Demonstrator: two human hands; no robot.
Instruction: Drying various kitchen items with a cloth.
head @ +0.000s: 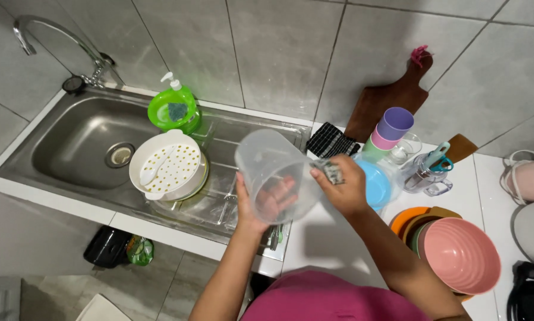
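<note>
My left hand (265, 202) grips a clear plastic jug (271, 169) from underneath, holding it tilted over the drainboard with its mouth toward the sink. My right hand (345, 185) presses a small dark scrub sponge (332, 171) against the jug's outer side. The fingers of the left hand show through the jug's wall.
A steel sink (71, 145) with a tap (47, 35) lies at left. A white perforated tray (167, 165) and green soap dispenser (173, 108) stand on the drainboard. Stacked cups (390, 128), a blue plate (375, 185), glass mug (426, 172), pink bowl (462, 254) and wooden board (391, 98) crowd the right counter.
</note>
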